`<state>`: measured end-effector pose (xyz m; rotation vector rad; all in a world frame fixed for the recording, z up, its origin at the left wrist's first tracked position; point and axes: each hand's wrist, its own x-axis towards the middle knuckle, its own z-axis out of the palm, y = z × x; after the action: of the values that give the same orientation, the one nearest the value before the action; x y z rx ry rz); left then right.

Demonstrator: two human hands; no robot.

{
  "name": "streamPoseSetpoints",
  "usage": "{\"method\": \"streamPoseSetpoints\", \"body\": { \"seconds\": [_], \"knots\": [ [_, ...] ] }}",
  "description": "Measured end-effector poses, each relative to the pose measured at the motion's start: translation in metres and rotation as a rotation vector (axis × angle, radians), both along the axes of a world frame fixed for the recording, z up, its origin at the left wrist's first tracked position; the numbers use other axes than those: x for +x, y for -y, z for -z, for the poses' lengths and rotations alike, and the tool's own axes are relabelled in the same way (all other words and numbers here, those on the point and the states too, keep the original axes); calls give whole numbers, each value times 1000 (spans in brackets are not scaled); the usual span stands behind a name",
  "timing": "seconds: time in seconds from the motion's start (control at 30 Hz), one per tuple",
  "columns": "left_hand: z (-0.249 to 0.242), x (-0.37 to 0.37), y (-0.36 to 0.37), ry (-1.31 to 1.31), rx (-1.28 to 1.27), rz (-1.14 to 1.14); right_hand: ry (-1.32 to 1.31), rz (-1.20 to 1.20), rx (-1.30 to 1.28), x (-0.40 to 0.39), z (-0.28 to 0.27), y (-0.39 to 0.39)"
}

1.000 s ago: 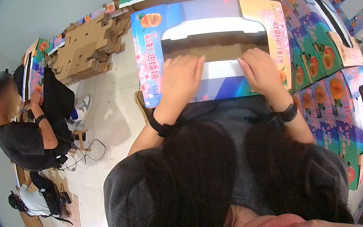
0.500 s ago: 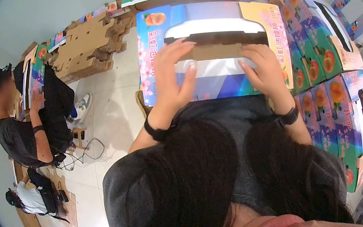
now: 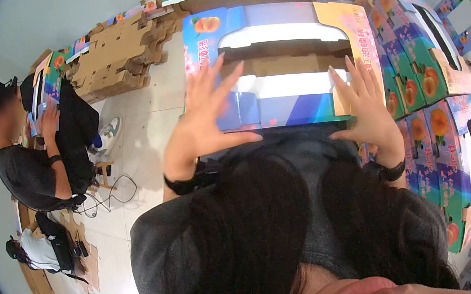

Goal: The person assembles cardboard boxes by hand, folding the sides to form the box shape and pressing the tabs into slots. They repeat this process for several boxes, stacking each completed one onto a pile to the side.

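A printed cardboard fruit box (image 3: 304, 108) with peach pictures and a long slot in its top is right in front of my body. Through the slot its brown inside shows. My left hand (image 3: 195, 116) has its fingers spread over the box's left part, a little blurred, and holds nothing. Over the near right corner, my right hand (image 3: 369, 107) is spread as well, with its fingertips overlapping the white slot edge and the yellow side panel. Both wrists wear black bands.
Folded box stacks stand at my right, including an upper box (image 3: 419, 45) and a lower box (image 3: 450, 166). Flat brown cardboard (image 3: 112, 55) is piled at the far left. A seated person (image 3: 30, 164) handles a similar box at left; another person (image 3: 39, 251) sits farther off.
Both hands have drawn back from the slot toward my body and moved apart, with their fingers spreading. More of the slot shows. The seated person's hand has shifted on their box.
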<state>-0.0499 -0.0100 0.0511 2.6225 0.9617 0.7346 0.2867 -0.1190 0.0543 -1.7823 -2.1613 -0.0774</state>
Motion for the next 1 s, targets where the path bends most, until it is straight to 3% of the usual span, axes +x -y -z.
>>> {"method": "streamPoseSetpoints", "body": {
  "seconds": [0.13, 1.0],
  "knots": [
    [31, 28, 0, -118, 149, -162, 63, 35, -37, 2, 12, -8],
    [33, 26, -5, -96, 211, -126, 115, 50, 106, 1, 21, -17]
  ]
}}
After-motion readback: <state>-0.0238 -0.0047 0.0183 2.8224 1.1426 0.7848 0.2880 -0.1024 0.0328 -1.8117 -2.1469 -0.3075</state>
